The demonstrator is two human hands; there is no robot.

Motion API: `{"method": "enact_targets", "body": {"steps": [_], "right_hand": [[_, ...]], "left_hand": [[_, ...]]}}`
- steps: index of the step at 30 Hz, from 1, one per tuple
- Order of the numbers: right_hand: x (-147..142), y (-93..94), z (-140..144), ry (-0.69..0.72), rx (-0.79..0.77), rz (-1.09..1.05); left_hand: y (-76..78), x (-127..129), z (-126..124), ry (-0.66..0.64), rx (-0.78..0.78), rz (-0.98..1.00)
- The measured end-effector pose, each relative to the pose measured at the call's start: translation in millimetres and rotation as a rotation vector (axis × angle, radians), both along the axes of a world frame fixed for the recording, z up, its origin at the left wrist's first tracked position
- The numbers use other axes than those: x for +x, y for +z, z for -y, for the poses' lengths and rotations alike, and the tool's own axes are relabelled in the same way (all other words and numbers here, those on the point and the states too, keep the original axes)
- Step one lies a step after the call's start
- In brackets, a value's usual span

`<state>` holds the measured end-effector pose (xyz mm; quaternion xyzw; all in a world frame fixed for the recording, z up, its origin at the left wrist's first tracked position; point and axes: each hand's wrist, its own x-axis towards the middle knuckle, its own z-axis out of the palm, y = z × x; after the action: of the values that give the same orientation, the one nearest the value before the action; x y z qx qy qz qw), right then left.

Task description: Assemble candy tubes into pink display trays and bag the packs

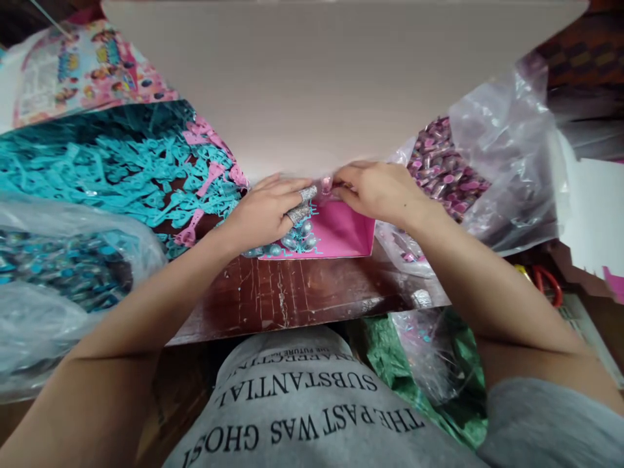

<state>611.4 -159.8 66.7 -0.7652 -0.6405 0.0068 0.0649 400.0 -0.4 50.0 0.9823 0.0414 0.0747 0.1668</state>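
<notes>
A pink card tray (341,233) lies on the dark wooden table (283,296), holding teal plastic pieces and shiny blue beads (297,242). My left hand (266,211) rests palm down on the tray's left part, with grey tape wrapped round two fingers. My right hand (375,188) is at the tray's far edge, its fingertips pinching something small that I cannot make out. The two hands almost touch at the fingertips.
A heap of teal and pink plastic toy pieces (121,169) fills the left. A clear bag of small pink and purple items (448,169) lies at the right. A large pale board (331,78) stands behind. More plastic bags (53,286) are at the left and lower right.
</notes>
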Motion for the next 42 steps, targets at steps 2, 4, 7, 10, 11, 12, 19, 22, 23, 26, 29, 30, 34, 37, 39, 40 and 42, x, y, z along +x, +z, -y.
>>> {"method": "enact_targets", "body": {"steps": [2,4,7,10,11,12,19,22,23,26,29,30,34,37,39,40,42], "right_hand": [[1,-0.3,0,0.014,0.001,-0.002],[3,0.2,0,0.041,-0.004,-0.009],[4,1.9,-4,0.060,-0.053,-0.027],[-2,6.1,-11,0.051,-0.060,-0.025],[-5,8.6,-13,0.044,-0.062,-0.007],[-9,11.6,-16,0.033,-0.070,0.017],[-15,19.9,-28,-0.055,-0.293,-0.040],[-13,12.5,-21,-0.091,-0.173,-0.114],[-14,10.1,-16,-0.110,-0.108,-0.139],[-16,1.3,-3,-0.190,0.067,-0.183],[-16,-15.6,1,-0.233,0.168,-0.204],[-15,-22.4,-1,-0.226,0.185,-0.214],[-15,-36.5,-2,-0.160,0.248,-0.250],[-13,-28.2,28,-0.166,0.376,-0.220],[1,-26.7,63,-0.269,0.472,-0.154],[12,-30.6,82,-0.356,0.495,-0.088],[39,-48.7,112,-0.485,0.447,0.015]], "left_hand": [[0.6,1,0,0.006,0.005,-0.007],[1.2,3,1,0.031,0.006,-0.004],[2.3,11,2,0.066,0.028,0.008],[5.1,23,2,0.058,0.062,0.029],[6.7,28,2,0.062,0.062,0.042],[8.5,33,2,0.077,0.055,0.055],[16.9,46,1,0.172,0.012,0.058],[16.9,45,-1,0.157,0.022,0.079],[16.2,45,-2,0.158,0.023,0.093],[10.1,49,-7,0.176,0.005,0.134],[-1.3,61,-10,0.198,-0.043,0.141],[-4.6,65,-9,0.200,-0.051,0.128],[0.9,62,-4,0.197,-0.039,0.077],[28.0,16,-9,0.289,-0.025,0.132],[48.9,-29,-18,0.477,0.040,0.158],[56.7,-51,-24,0.606,0.094,0.133],[61.3,-87,-38,0.810,0.191,-0.064]]}}
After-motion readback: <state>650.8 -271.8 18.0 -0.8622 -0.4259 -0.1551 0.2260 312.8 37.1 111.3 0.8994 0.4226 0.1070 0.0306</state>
